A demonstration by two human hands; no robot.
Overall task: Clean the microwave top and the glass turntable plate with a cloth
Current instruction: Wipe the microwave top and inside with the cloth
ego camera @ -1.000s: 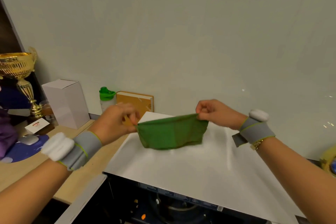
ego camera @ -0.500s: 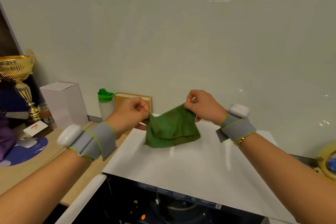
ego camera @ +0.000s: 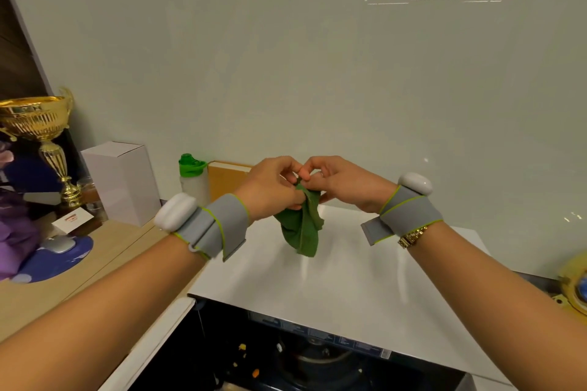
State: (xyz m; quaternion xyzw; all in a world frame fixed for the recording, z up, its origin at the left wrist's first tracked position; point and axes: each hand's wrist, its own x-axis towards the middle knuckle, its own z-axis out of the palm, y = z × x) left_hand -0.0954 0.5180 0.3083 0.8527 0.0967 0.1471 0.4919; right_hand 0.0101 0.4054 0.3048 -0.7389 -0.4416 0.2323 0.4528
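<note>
Fingers: we have the fingers (ego camera: 287,173) of both our hands curled and pinched on the top edge of the green cloth (ego camera: 302,225), and the two sets of fingertips meet there.
Left hand (ego camera: 270,189): we grip the cloth from the left side, knuckles up; a grey wrist strap (ego camera: 219,225) with a white pod sits on this wrist.
Right hand (ego camera: 341,184): we pinch the same bunched edge from the right, touching the left hand; a second grey strap (ego camera: 409,211) and a gold watch (ego camera: 413,236) are on this wrist.
Cloth: it hangs bunched and folded from our fingers over the far part of the microwave top (ego camera: 365,289); we cannot tell whether its lowest tip touches the top.
Microwave top: white and glossy, it lies below our hands and reaches toward the near right.
Microwave inside: dark, seen at the near edge through the open front, with crumbs (ego camera: 243,347) on its floor; the turntable plate (ego camera: 317,355) is only dimly visible.
Surface (ego camera: 104,260): wooden, left of the microwave.
Far left things: a gold trophy (ego camera: 41,133), a white box (ego camera: 122,181), a bottle with a green cap (ego camera: 192,179) and a brown board (ego camera: 227,181) stand by the wall.
Near left things: a computer mouse (ego camera: 58,244) rests on a purple pad (ego camera: 60,259), with a white card (ego camera: 72,220) just beyond.
</note>
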